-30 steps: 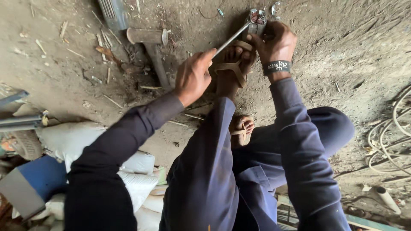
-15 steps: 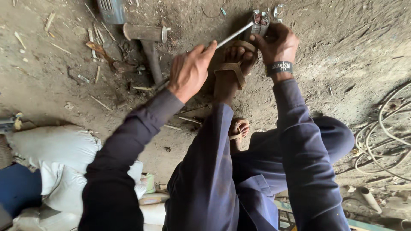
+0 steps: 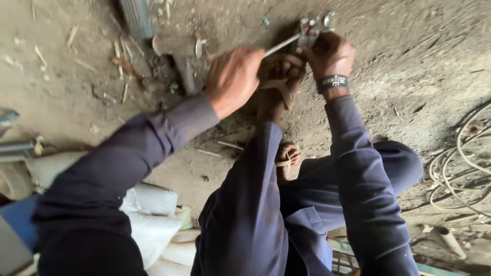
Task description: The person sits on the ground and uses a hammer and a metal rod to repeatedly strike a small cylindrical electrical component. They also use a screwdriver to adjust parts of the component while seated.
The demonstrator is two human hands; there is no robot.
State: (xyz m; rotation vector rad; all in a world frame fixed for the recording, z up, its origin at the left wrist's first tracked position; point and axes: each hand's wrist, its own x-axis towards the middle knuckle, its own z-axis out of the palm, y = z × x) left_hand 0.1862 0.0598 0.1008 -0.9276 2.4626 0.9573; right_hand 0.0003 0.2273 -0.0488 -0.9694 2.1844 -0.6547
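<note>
Metal rod [image 3: 283,44], thin and bright, runs on a slant across the dirt floor [image 3: 409,61], its long axis rising from the left hand [image 3: 232,79] up and rightward to a small metal fitting [image 3: 311,29] near the floor's far edge. The left hand is closed in a fist around the rod's lower end; the right hand [image 3: 330,53], wearing one dark wristband [image 3: 333,82], is wrapped tightly over the fitting where the rod's upper end meets it, so that hand lies nearer the fitting and the left one nearer the rod's free end. Whether the right-hand fingers pinch the fitting itself or only steady it cannot be told, as the knuckles hide the contact.

Between the two hands, one sandalled foot [image 3: 279,76] presses the ground just under the rod, and a second sandalled foot [image 3: 286,158] shows lower down, tucked beside the dark blue trouser leg [image 3: 245,214]. One hammer [image 3: 179,53] lies on the floor just left of the left hand, head toward the far edge, handle pointing back toward the person.

Counted: one rod, one fitting, one hammer, two hands, two feet. Several white sacks [image 3: 148,204] are piled at the lower left, and loops of pale cable [image 3: 460,163] lie at the right edge, well apart from the work.
</note>
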